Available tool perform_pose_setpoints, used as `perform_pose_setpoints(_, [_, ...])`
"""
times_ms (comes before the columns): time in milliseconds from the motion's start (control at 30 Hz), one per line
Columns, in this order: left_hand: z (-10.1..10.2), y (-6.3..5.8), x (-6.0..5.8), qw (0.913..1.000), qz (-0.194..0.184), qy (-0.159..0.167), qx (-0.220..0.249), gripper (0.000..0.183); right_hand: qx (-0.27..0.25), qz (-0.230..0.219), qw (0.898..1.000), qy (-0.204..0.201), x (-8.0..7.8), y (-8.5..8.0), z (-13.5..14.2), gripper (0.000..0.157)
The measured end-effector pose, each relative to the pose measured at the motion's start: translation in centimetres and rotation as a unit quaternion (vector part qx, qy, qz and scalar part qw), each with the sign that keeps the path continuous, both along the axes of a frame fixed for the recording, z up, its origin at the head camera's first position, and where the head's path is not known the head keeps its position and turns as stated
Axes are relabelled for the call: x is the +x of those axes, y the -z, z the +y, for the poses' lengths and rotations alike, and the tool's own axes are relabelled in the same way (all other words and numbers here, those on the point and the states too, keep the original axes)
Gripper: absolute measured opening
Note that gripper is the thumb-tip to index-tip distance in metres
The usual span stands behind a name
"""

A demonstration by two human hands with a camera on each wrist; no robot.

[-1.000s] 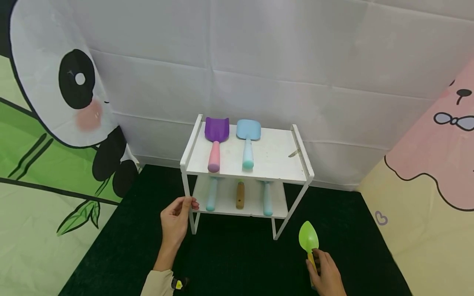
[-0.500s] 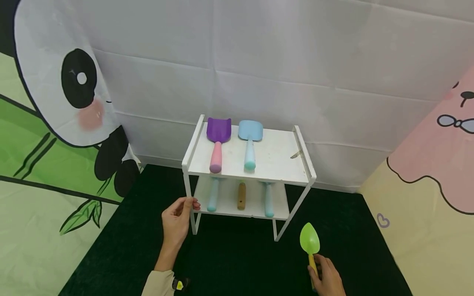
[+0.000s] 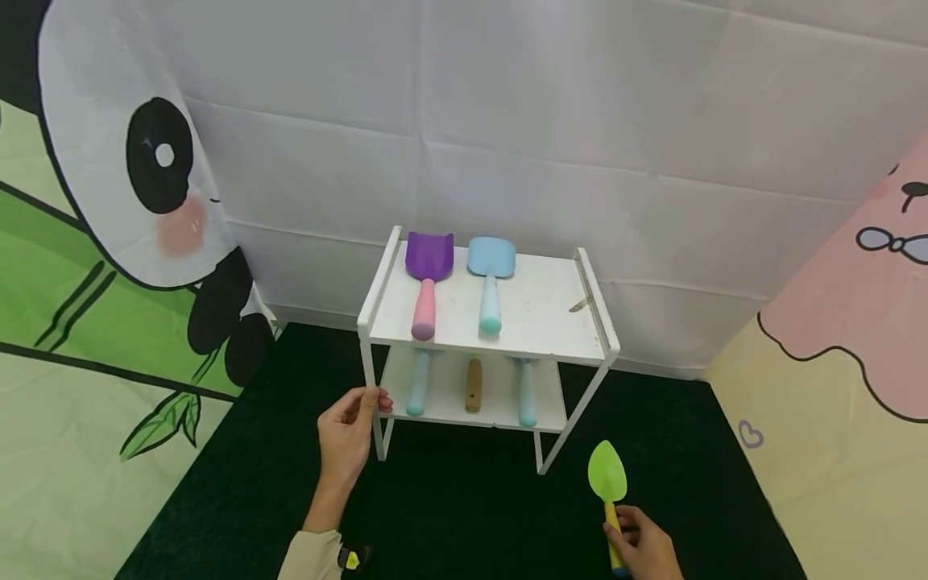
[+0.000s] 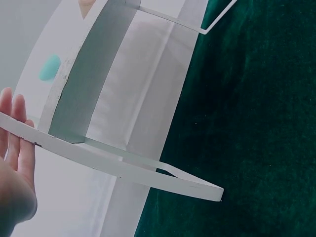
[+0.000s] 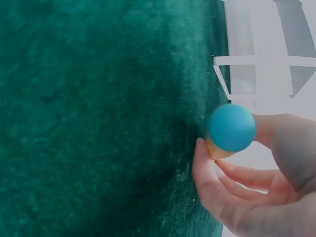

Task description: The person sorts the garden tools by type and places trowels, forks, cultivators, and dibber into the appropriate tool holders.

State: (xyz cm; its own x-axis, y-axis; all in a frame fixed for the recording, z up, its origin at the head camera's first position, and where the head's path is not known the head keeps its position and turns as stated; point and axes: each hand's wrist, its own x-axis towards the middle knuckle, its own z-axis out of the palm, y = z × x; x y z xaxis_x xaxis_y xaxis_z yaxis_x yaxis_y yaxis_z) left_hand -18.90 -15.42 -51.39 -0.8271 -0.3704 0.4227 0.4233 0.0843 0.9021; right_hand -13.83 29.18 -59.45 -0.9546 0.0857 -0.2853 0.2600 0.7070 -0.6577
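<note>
My left hand [image 3: 344,443] holds the left front leg [image 3: 368,362] of a white two-tier shelf [image 3: 544,338], its thumb and fingers around it near the lower tier. In the left wrist view the fingers [image 4: 22,153] lie behind the white leg [image 4: 113,165]. To the right of the shelf, my right hand [image 3: 648,546] grips a garden trowel [image 3: 607,471] by its yellow handle, the green blade pointing up and away. The trowel's blue handle end [image 5: 231,127] faces the right wrist camera, with the thumb and fingers about the handle.
On the upper tier lie a purple scoop [image 3: 430,256] with a pink handle and a light blue scoop [image 3: 490,256]. Several handles, including a wooden handle [image 3: 474,387], show on the lower tier. Dark green cloth [image 3: 449,507] covers the floor; a white sheet [image 3: 536,121] hangs behind.
The right hand has moved slightly down with the trowel, and more of its handle and blue end now shows. The left hand stays on the shelf leg. The head view has shifted slightly.
</note>
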Motion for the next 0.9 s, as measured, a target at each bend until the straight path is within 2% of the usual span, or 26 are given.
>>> perform_pose_setpoints(167, [0.0,0.1,0.1,0.9999,-0.009,-0.005,-0.001,0.019,-0.044,-0.031,0.998,0.009,0.1,-0.2,0.5,0.056])
perform_pose_setpoints(400, [0.3,-0.6,0.3,0.9997,-0.024,-0.009,-0.003,0.021,-0.106,-0.066,0.992,0.031,0.2,-0.2,0.8,0.068])
perform_pose_setpoints(633, [0.1,-0.3,0.3,0.9999,-0.015,-0.002,-0.003,0.02,-0.203,-0.083,0.974,0.057,0.6,-0.1,0.7,0.068])
perform_pose_setpoints(767, [-0.1,0.0,0.1,1.0,-0.002,0.003,-0.006,0.021,-0.224,-0.091,0.968,0.059,0.9,-0.1,0.9,0.07])
perform_pose_setpoints(900, [-0.1,0.0,0.1,1.0,-0.005,0.002,-0.007,0.02,-0.244,-0.097,0.962,0.075,1.4,-0.3,0.9,0.072])
